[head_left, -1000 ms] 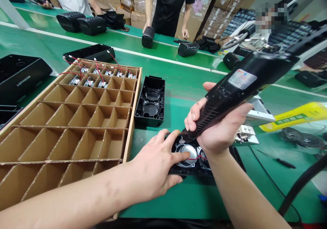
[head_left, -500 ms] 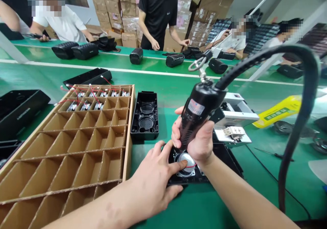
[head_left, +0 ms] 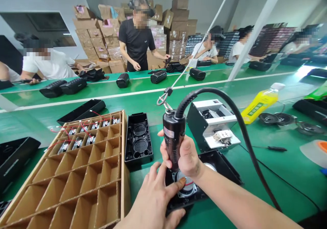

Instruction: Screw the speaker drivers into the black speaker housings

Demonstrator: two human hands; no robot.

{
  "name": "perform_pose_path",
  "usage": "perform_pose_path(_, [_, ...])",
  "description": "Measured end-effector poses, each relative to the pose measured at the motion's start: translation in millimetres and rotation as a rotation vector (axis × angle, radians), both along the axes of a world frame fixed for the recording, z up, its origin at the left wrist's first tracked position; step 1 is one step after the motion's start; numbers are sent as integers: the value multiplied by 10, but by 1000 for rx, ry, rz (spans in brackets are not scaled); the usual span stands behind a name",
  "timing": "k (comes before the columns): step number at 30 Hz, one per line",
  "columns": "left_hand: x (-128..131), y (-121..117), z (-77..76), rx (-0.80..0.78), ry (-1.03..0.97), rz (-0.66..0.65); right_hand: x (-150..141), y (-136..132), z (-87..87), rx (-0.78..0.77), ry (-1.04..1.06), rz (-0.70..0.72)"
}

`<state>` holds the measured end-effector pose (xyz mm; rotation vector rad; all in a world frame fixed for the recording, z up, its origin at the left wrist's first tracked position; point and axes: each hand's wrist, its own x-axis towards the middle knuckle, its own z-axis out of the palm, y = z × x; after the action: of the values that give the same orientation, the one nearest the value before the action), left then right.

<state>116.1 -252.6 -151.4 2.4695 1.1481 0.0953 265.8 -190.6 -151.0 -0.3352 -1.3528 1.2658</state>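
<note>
My right hand (head_left: 186, 155) is wrapped round a black electric screwdriver (head_left: 173, 138), held upright with its tip down on a black speaker housing (head_left: 224, 167) on the green table. A thick black cable (head_left: 237, 120) arcs off the tool's top, and a cord with a metal hook (head_left: 163, 97) hangs it from above. My left hand (head_left: 153, 198) lies open on the housing's near left end, thumb on a silver speaker driver (head_left: 185, 184) with a red wire. The screwdriver's tip is hidden behind my right hand.
A cardboard divider box (head_left: 76, 178) at left holds several drivers with red wires in its far cells. An empty black housing (head_left: 138, 142) lies beside it. A screw feeder (head_left: 212, 123), a yellow bottle (head_left: 259, 104) and loose drivers (head_left: 277, 119) are at right. People work across the conveyor (head_left: 114, 92).
The screwdriver has swung from a steep tilt to upright over the housing. The head view has lifted, showing more of the room. My left hand has stayed on the driver.
</note>
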Motion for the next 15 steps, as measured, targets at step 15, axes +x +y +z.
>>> perform_pose_path(15, [31,46,79,-16,96,-16,-31,35,-31,35,-19,37])
